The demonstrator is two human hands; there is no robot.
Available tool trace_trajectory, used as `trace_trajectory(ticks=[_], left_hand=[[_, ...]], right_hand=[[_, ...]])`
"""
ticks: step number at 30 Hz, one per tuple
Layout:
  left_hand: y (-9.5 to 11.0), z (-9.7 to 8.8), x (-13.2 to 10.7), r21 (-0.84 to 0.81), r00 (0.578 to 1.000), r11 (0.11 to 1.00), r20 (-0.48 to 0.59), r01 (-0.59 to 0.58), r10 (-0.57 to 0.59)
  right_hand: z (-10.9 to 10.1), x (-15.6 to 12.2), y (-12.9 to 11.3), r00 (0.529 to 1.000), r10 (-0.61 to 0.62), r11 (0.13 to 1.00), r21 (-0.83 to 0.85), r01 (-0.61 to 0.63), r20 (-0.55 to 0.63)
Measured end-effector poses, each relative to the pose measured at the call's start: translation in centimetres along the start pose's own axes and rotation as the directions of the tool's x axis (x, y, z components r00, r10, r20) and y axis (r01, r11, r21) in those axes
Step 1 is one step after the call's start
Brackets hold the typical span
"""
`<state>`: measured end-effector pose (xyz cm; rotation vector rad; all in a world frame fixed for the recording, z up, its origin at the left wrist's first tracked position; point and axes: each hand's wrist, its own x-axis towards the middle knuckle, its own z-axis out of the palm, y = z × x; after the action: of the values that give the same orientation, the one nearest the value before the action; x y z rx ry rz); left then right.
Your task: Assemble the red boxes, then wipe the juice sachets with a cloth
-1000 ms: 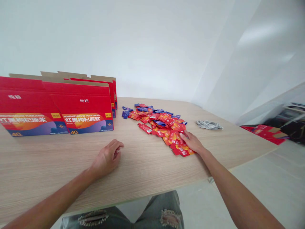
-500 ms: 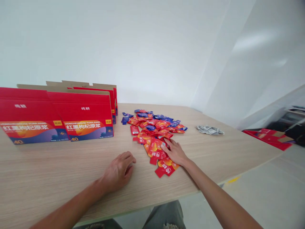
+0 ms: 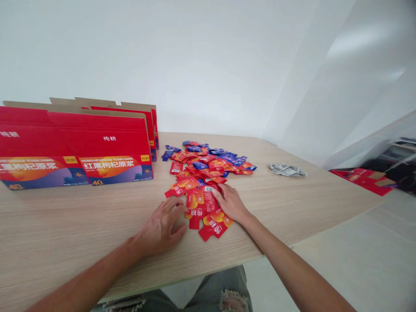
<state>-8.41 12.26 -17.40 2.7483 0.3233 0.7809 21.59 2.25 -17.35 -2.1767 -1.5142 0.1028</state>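
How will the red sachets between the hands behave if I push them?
Likely to spread rather than move as one block: the red sachets look loose and overlap. Rolling seems unlikely, as they lie flat. The right hand touches only a few at one edge, so others may lag or slip over each other.

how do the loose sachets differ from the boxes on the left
The boxes are far larger than the sachets. The boxes stand upright with flaps raised, while the sachets lie in a loose, overlapping pile. The right hand rests on some sachets; neither hand touches the boxes. Both are on the table and show red, orange and blue.
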Motion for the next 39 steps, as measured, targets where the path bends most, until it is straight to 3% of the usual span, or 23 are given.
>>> trace_trajectory(ticks=[4, 8, 10, 12, 13, 15, 16, 17, 18, 19, 21, 23, 29, 39], left_hand=[[0.2, 0.3, -0.8, 0.026, 0.998, 1.0, 0.07, -0.01, 0.008], [0.6, 0.8, -1.0, 0.067, 0.989, 0.997, 0.143, -0.044, 0.034], [-0.1, 0.6, -1.3, 0.131, 0.999, 0.991, 0.024, 0.037, -0.04], [-2.0, -0.5, -2.0, 0.197, 0.959, 0.962, -0.246, 0.191, -0.14], [-3.4, -1.5, -2.5, 0.216, 0.897, 0.934, -0.406, 0.283, -0.178], [-6.6, -4.4, -3.8, 0.196, 0.708, 0.867, -0.67, 0.458, -0.223], [-8.3, -6.1, -4.5, 0.122, 0.596, 0.786, -0.724, 0.606, -0.347], [-9.9, -7.9, -5.1, 0.019, 0.457, 0.666, -0.742, 0.745, -0.49], [-11.3, -9.6, -5.7, -0.081, 0.307, 0.534, -0.742, 0.841, -0.596], [-12.5, -11.1, -6.2, -0.159, 0.194, 0.436, -0.727, 0.886, -0.658], [-14.3, -13.1, -6.7, -0.234, 0.085, 0.32, -0.672, 0.918, -0.735], [-15.3, -13.9, -6.5, -0.284, 0.014, 0.239, -0.616, 0.928, -0.788], [-15.6, -13.0, -3.5, -0.322, 0.01, 0.193, -0.493, 0.927, -0.87], [-16.8, -12.9, -0.8, -0.322, 0.014, 0.198, -0.495, 0.926, -0.869]], right_hand=[[-0.7, -0.9, 1.5, 0.998, -0.023, 0.993, 0.114, 0.03, -0.059], [-1.7, -1.9, 4.7, 0.984, 0.013, 0.985, 0.171, 0.018, -0.179], [-2.0, -2.2, 6.3, 0.974, 0.067, 0.984, 0.178, -0.028, -0.215], [-2.3, -2.4, 7.3, 0.962, 0.138, 0.976, 0.199, -0.091, -0.237], [-2.4, -2.5, 7.6, 0.955, 0.166, 0.971, 0.211, -0.115, -0.246], [-2.3, -2.7, 7.8, 0.949, 0.19, 0.966, 0.224, -0.133, -0.254], [-2.2, -2.7, 7.8, 0.949, 0.19, 0.966, 0.223, -0.134, -0.253], [-2.1, -2.6, 7.7, 0.95, 0.187, 0.967, 0.219, -0.132, -0.25], [-1.9, -2.5, 7.6, 0.951, 0.186, 0.968, 0.213, -0.134, -0.246], [-1.6, -2.4, 7.6, 0.951, 0.19, 0.968, 0.208, -0.14, -0.243], [-1.2, -2.0, 7.7, 0.949, 0.206, 0.967, 0.199, -0.16, -0.239], [-0.9, -1.6, 7.9, 0.947, 0.214, 0.967, 0.188, -0.172, -0.239], [-0.7, -1.8, 8.1, 0.943, 0.224, 0.967, 0.175, -0.184, -0.245], [-0.5, -2.5, 7.6, 0.943, 0.204, 0.973, 0.162, -0.165, -0.261]])
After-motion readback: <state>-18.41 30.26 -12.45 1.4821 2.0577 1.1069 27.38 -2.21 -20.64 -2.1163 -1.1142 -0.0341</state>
